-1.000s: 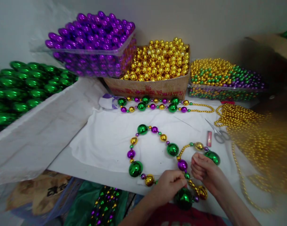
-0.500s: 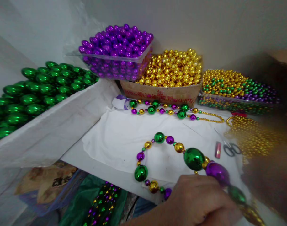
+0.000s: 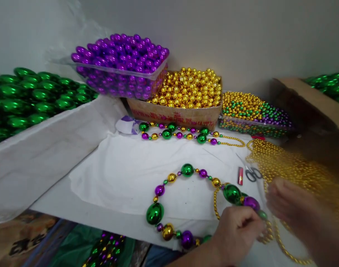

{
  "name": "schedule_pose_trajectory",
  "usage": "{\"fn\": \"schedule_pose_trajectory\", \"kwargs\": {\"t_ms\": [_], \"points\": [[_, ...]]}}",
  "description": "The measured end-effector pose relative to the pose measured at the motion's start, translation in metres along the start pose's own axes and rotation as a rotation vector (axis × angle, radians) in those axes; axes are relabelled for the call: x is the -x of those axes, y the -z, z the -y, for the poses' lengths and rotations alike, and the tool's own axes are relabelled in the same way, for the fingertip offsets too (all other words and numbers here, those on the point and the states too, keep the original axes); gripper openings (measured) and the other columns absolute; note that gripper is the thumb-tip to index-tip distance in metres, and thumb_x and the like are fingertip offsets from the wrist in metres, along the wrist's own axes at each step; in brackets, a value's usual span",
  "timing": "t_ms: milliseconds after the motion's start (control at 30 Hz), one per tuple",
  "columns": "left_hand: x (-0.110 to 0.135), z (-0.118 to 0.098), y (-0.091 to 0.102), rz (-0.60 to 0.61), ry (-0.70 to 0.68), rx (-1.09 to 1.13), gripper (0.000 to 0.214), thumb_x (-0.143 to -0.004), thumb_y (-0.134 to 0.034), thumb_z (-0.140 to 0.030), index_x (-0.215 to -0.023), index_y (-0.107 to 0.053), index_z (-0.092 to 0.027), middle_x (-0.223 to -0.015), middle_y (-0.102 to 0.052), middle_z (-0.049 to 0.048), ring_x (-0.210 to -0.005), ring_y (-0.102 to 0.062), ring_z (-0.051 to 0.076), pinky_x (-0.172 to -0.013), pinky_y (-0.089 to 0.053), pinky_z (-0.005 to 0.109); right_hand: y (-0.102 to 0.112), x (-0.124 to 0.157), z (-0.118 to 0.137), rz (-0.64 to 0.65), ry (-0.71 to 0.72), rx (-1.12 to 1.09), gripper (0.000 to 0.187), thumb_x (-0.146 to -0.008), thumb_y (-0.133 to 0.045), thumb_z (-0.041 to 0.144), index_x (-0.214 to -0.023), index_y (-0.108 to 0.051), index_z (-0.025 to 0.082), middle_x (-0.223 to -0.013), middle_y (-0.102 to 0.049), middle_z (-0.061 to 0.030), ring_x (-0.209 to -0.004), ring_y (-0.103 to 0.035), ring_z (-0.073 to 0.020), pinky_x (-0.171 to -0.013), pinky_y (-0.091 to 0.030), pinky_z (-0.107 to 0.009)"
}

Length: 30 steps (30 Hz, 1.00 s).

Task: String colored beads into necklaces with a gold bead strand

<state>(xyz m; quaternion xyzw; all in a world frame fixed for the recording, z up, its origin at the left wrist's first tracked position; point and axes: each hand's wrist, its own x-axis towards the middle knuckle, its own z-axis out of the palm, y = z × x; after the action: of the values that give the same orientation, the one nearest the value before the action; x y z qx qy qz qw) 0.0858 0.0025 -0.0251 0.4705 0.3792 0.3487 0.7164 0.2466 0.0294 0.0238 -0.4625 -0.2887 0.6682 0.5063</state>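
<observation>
A bead necklace [image 3: 159, 190] of green, purple and gold balls forms a loop on the white cloth [image 3: 125, 174]. My left hand [image 3: 236, 228] is closed on it at the loop's right end, beside a big green ball and a purple one. Small gold beads hang past my fingers. To its right is my right hand [image 3: 291, 207], smeared by motion, so its fingers cannot be made out. Near it are a gold bead strand [image 3: 283, 250], the scissors [image 3: 252, 173] and a small red stick-shaped object [image 3: 240, 175].
At the back stand a tub of purple balls [image 3: 119, 55], a box of gold balls [image 3: 186, 89] and a tray of small mixed beads [image 3: 247, 107]. Green balls [image 3: 27, 92] fill a white box [image 3: 55, 141] on the left. A second beaded necklace [image 3: 179, 135] lies behind; gold strands [image 3: 291, 163] lie right.
The view has swung to the right, bringing a cardboard box of green balls into sight. My right hand has come into clear view beside the left, which still grips the necklace.
</observation>
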Motion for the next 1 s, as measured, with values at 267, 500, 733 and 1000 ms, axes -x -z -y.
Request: {"fn": "schedule_pose_trajectory", "kwargs": {"t_ms": [267,500,733,1000], "points": [[0.017,-0.025,0.015,0.184,0.195,-0.116,0.017,-0.077,-0.057,-0.026,-0.072,-0.067,-0.014,-0.064,-0.058,0.0,-0.054,-0.044,0.01,-0.057,-0.034,0.022,-0.002,0.025,-0.018,-0.019,-0.15,-0.141,0.024,-0.085,-0.062,0.034,-0.068,-0.056,0.017,-0.054,-0.016,0.0084,-0.046,-0.015,-0.0056,-0.041,-0.018,-0.019],[0.038,-0.059,0.024,0.081,0.079,-0.303,0.026,-0.082,-0.054,-0.031,-0.063,-0.059,-0.015,-0.063,-0.054,0.0005,-0.063,-0.047,0.013,-0.059,-0.033,0.023,-0.03,0.015,-0.006,0.26,-0.065,-0.221,0.022,-0.087,-0.06,0.029,-0.071,-0.058,0.015,-0.05,-0.021,0.0087,-0.043,-0.018,-0.0045,-0.04,-0.019,-0.018],[0.018,0.027,0.033,-0.085,0.232,0.018,0.027,-0.075,-0.061,-0.041,-0.065,-0.058,-0.015,-0.06,-0.048,-0.001,-0.058,-0.039,0.012,-0.057,-0.029,0.024,0.0,-0.022,-0.078,0.1,-0.081,-0.415,0.018,-0.081,-0.068,0.026,-0.07,-0.062,0.014,-0.048,-0.018,0.0108,-0.042,-0.01,-0.0035,-0.037,-0.016,-0.016],[0.019,0.032,0.048,-0.127,0.057,-0.211,0.026,-0.074,-0.062,-0.039,-0.061,-0.061,-0.016,-0.085,-0.054,0.0041,-0.085,-0.051,0.019,-0.077,-0.037,0.027,-0.006,-0.012,-0.093,0.079,-0.113,-0.434,0.02,-0.081,-0.068,0.029,-0.07,-0.06,0.015,-0.049,-0.02,0.0109,-0.042,-0.011,-0.0038,-0.038,-0.018,-0.016]]}}
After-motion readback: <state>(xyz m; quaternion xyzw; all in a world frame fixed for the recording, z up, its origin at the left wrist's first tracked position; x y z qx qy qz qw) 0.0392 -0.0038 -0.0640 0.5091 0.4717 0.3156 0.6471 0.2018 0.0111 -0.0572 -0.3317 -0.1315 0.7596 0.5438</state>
